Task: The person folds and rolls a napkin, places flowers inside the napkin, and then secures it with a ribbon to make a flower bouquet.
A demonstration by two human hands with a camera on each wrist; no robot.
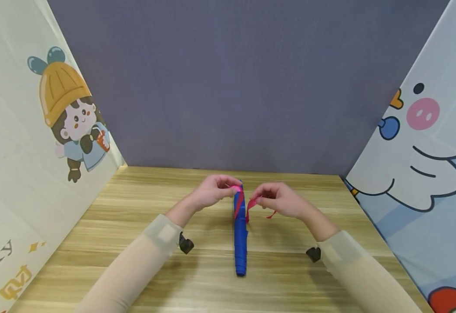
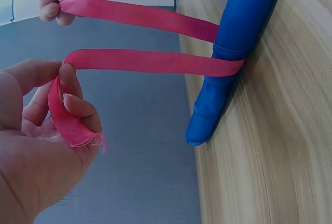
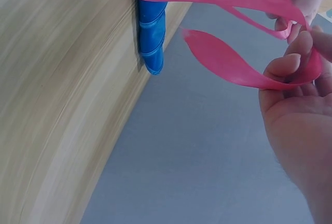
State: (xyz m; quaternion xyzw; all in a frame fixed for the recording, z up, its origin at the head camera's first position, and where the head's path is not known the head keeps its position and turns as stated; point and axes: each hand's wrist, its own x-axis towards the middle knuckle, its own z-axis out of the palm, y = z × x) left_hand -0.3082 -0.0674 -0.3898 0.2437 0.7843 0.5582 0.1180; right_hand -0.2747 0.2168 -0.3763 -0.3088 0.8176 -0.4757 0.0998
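A long blue roll [image 1: 240, 248] lies on the table, pointing away from me. Around its far part passes a pinkish-red ribbon [image 2: 150, 61], its two ends pulled up off the roll. My left hand [image 1: 214, 191] pinches one end between thumb and fingers, and the frayed tip lies over its palm in the left wrist view. To the right of the roll, my right hand [image 1: 283, 201] pinches the other end. That end's loose tail [image 3: 220, 60] hangs out past the fingers in the right wrist view. The two ribbon lengths cross in that view.
The wooden table [image 1: 134, 208] meets a grey-blue panel [image 1: 228, 87] at the back. Cartoon-printed panels stand on the left [image 1: 12, 130] and right [image 1: 447, 174].
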